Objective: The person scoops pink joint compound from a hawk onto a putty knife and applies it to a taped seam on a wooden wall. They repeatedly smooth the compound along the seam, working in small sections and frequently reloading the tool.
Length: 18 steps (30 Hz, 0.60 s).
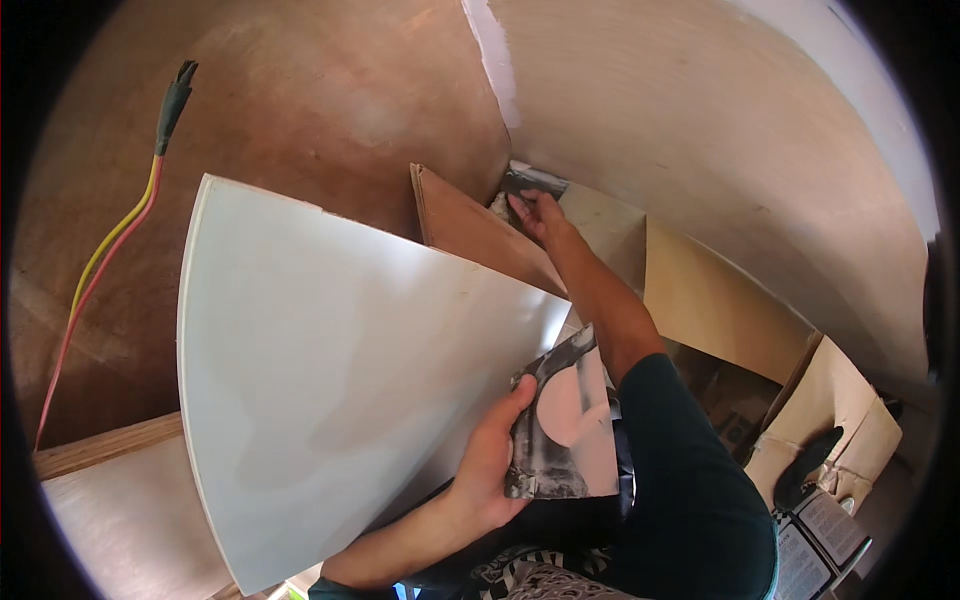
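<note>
My left hand (492, 452) grips a flat, irregular board piece (566, 455) with a black, grey and pale pink surface. Its thumb lies over the near face, and the other fingers go out of sight behind. My right hand (540, 214) reaches far forward into the corner, its fingers bent and a little apart. The fingertips come up to the lower edge of a dark grey, patterned flat piece (537, 182) lying in that corner. Close beside them is a small whitish lump (499, 206). Whether the fingers press on either one is hard to see.
A large white panel (330, 350) spreads across the left, with a brown board (480, 225) standing behind it. Red and yellow wires (112, 235) with a taped end hang at the left wall. Right of my arm are a tan panel (715, 300) and a cardboard box (820, 400).
</note>
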Each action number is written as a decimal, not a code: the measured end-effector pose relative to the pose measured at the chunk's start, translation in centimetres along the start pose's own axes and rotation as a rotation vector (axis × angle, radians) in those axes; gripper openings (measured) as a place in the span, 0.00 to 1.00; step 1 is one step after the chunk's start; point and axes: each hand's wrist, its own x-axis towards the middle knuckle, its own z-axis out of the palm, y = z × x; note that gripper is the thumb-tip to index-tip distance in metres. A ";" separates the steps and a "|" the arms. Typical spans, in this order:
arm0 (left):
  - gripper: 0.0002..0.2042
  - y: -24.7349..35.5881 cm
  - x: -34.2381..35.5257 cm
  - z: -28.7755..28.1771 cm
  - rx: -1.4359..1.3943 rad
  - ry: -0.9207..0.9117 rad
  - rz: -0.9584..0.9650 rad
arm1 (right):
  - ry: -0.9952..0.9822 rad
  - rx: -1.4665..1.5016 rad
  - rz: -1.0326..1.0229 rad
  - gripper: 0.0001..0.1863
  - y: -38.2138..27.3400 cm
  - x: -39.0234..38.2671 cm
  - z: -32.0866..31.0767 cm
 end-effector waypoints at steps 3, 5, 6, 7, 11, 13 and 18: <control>0.22 0.1 0.2 -0.4 -0.003 -0.027 -0.015 | -0.014 0.012 -0.034 0.14 0.1 1.3 -0.8; 0.22 0.3 0.5 -0.5 -0.012 -0.037 -0.034 | -0.013 0.026 -0.036 0.14 -0.4 2.2 -1.7; 0.22 0.2 0.5 -0.6 -0.014 -0.031 -0.039 | -0.012 0.035 -0.029 0.13 -0.7 2.5 -1.9; 0.22 0.2 0.5 -0.5 -0.015 -0.025 -0.045 | -0.011 0.045 -0.022 0.13 -0.8 2.7 -2.1; 0.22 0.5 0.7 -0.4 -0.033 0.005 -0.070 | 0.045 -0.003 -0.045 0.10 -0.6 3.1 -1.8; 0.22 0.7 0.6 -0.4 -0.025 -0.021 -0.076 | 0.047 -0.010 -0.043 0.09 -1.0 3.2 -1.6; 0.21 0.4 0.6 -0.8 -0.047 -0.037 -0.029 | -0.081 0.023 -0.040 0.10 -1.0 2.1 -0.1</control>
